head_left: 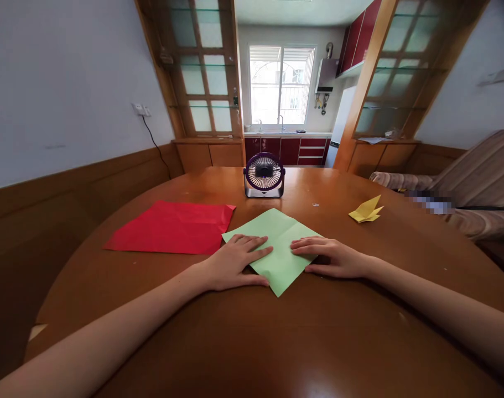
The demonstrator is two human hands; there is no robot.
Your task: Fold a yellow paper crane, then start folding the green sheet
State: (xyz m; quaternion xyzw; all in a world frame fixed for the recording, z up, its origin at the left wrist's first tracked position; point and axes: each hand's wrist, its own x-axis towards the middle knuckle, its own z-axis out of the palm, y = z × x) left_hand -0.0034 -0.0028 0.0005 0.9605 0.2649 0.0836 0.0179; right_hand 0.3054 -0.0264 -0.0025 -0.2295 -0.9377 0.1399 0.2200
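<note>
A square sheet of light green paper (276,232) lies on the wooden table with one corner pointing toward me. Faint crease lines cross it. My left hand (239,260) rests flat over its left side, fingers spread and the thumb near the bottom corner. On the right side, my right hand (332,257) lies on the paper with its fingers stretched out and the thumb at the edge. Neither hand grips anything. Just left of the green sheet lies red paper (172,229), its right corner slightly raised. A folded yellow paper figure (367,210) sits farther right.
A small purple desk fan (264,172) stands at the far side of the round wooden table (285,342). A striped sofa (479,177) is at the right. Behind are glass-shelved cabinets and a kitchen with a window (280,83).
</note>
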